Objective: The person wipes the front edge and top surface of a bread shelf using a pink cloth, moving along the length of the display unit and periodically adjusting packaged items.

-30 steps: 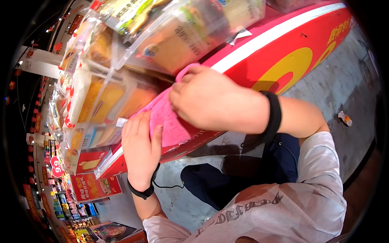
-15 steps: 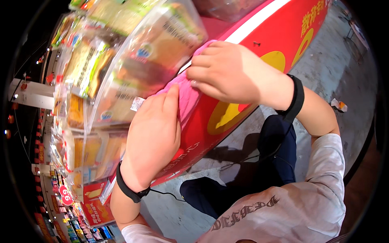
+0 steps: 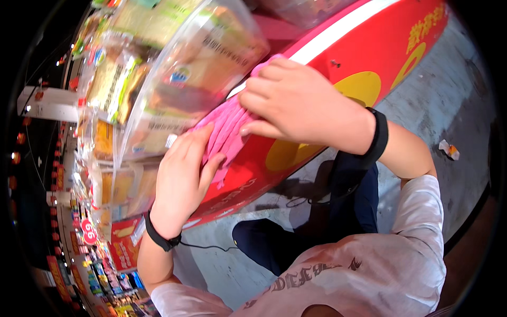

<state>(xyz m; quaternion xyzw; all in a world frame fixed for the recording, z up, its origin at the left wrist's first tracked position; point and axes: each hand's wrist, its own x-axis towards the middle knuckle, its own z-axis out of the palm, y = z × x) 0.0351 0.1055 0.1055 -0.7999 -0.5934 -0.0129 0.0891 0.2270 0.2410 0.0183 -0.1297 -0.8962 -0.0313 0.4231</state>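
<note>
A bunched pink cloth lies over the edge of a red display stand, partly hanging down its front. My right hand is curled around the far part of the cloth, thumb on the near side. Lower down on the left, my left hand grips the cloth's other end; its thumb and forefinger lie apart on the fabric and the remaining fingertips are hidden. Just beyond both hands stands a clear plastic bin wall, with packaged bread behind it.
A white strip runs along the stand's rim. Some crumpled litter lies on the grey floor at right. My knees are close to the stand's front, and a thin black cable trails from the left wristband.
My left thumb has spread away from its fingers, showing more of the cloth between my hands. My left hand has shifted slightly up and left; the right still holds the cloth.
</note>
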